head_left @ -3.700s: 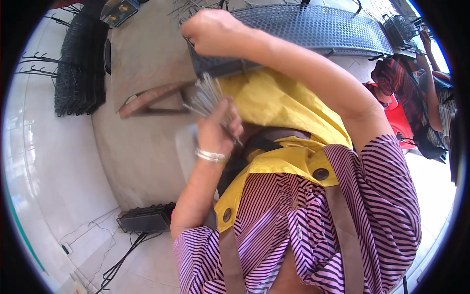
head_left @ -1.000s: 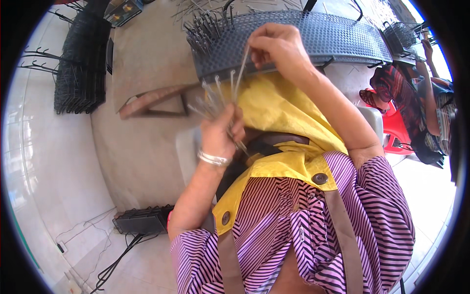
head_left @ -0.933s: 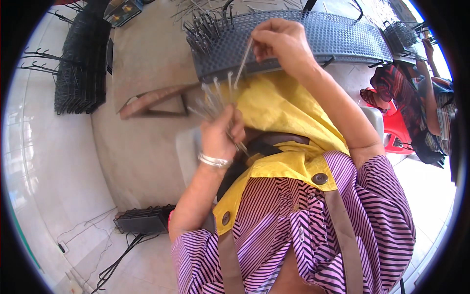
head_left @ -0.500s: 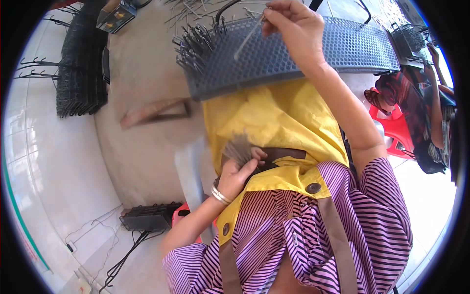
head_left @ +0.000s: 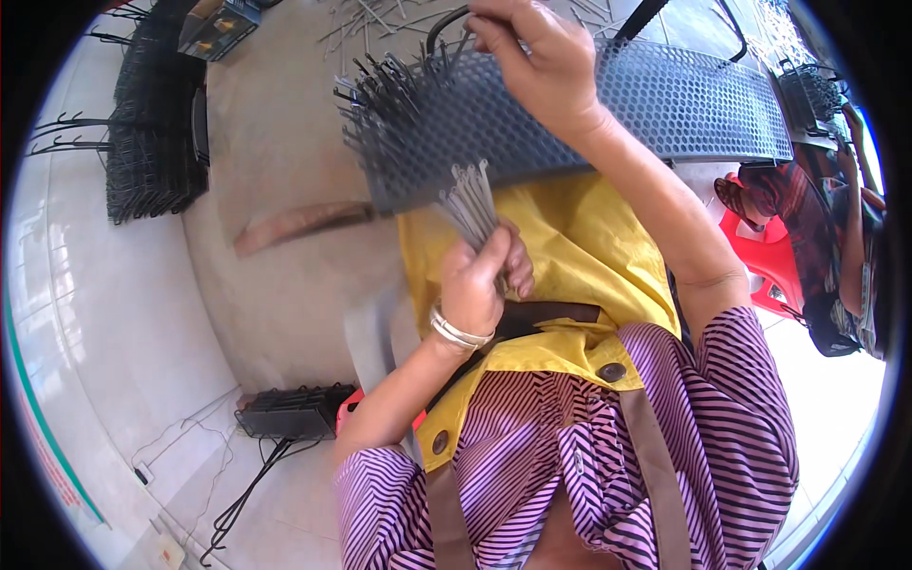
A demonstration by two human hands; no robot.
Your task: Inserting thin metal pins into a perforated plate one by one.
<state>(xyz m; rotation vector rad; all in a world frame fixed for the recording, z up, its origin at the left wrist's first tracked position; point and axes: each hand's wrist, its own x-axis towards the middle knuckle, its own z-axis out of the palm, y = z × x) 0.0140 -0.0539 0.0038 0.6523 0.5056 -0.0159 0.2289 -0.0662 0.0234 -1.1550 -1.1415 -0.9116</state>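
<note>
My left hand (head_left: 480,271), with a bangle at the wrist, is closed round a bundle of thin grey metal rods (head_left: 467,204). The rods fan out upward in front of the yellow apron (head_left: 560,237). Beyond them stands a blue-grey perforated metal panel (head_left: 665,104). Over its far side my right hand (head_left: 546,66) reaches with fingers bent together, partly cut off by the upper edge. What these fingers hold, if anything, cannot be made out. Close to them a black curved handle (head_left: 432,38) rises. Dark hooked metal rods (head_left: 389,95) lie heaped at the panel's left end.
Loose rods (head_left: 375,19) are scattered on the floor beyond the panel. Stacked black wire racks (head_left: 157,142) and a box (head_left: 218,28) stand at the far left. Black metal pieces (head_left: 294,413) lie lower left. At right, another person (head_left: 817,228) is near a red stool (head_left: 769,256).
My left hand has risen from my lap with the bundle, which now points upward. My right hand has moved slightly left and away; the single rod it held is no longer visible.
</note>
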